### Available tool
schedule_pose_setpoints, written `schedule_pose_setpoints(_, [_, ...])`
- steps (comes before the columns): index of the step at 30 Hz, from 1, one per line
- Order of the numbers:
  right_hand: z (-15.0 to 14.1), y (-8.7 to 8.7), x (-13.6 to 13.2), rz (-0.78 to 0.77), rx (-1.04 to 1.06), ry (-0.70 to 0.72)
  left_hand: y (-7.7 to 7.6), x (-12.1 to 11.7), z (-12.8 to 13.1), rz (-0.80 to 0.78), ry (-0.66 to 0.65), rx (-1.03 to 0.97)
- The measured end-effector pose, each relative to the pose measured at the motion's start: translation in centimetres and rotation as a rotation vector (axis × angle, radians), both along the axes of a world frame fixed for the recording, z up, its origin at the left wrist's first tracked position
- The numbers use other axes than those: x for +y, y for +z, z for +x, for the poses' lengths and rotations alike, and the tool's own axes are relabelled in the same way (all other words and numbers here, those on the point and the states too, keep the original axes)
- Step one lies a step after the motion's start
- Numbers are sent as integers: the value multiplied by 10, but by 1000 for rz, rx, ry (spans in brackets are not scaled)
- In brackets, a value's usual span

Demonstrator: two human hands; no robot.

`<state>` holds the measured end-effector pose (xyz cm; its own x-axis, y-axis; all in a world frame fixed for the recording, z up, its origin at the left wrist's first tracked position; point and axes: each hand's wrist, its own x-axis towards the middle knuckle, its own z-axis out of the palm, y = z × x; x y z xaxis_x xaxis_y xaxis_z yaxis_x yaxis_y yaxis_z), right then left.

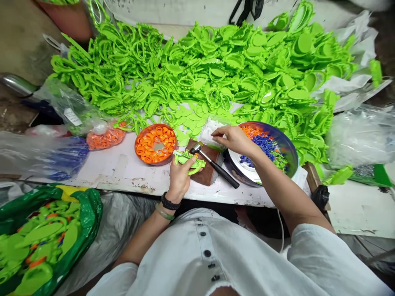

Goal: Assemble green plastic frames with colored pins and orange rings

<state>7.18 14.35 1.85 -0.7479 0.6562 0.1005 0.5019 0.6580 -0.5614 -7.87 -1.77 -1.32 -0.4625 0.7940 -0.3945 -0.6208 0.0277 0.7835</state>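
My left hand is closed around a bright green plastic part, which has an oval frame and a short white piece along its top edge. My right hand hovers over a clear bag of small white pieces, fingertips bent together; whatever they may pinch is too small to make out. Between the hands, a small hammer with a black grip lies across a brown block. Under my right forearm stands a dark blue bowl holding small orange, blue and green parts.
A heap of green plastic parts covers the back of the table. An orange bowl of orange rings stands left of my left hand. Bags of parts lie further left. A green sack of coloured pieces is at lower left.
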Motion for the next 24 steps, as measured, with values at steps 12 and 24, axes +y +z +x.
schedule_pose_setpoints(12, [-7, -8, 53, 218, -626, -33, 0, 1, -5, -16, -32, -20])
schedule_pose_setpoints(24, [-35, -47, 63, 302, -718, 121, -9, 7, -5, -12, -27, -49])
